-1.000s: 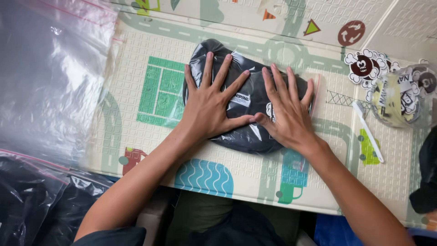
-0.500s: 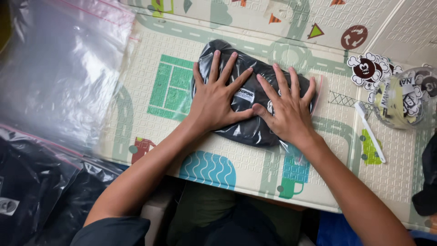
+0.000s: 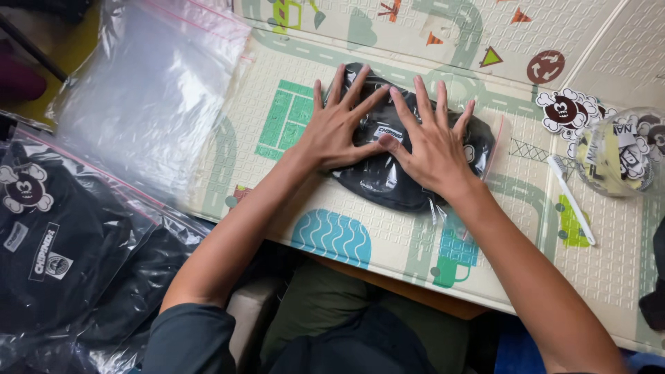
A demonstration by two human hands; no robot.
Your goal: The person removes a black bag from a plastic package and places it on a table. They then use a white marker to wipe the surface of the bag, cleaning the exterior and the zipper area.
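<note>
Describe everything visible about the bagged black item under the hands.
The black bundle looks like folded dark fabric sealed in a clear, glossy plastic bag that wrinkles and catches light. A small white label shows between the thumbs. It lies flat on the printed play mat, rounded in outline, the bag's edge sticking out to the right. The left hand and right hand press on it, palms down, fingers spread, covering most of its top.

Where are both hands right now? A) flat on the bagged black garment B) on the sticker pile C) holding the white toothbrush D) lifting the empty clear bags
A: the left hand and right hand lie fingers spread on the bagged black garment on the play mat.
</note>
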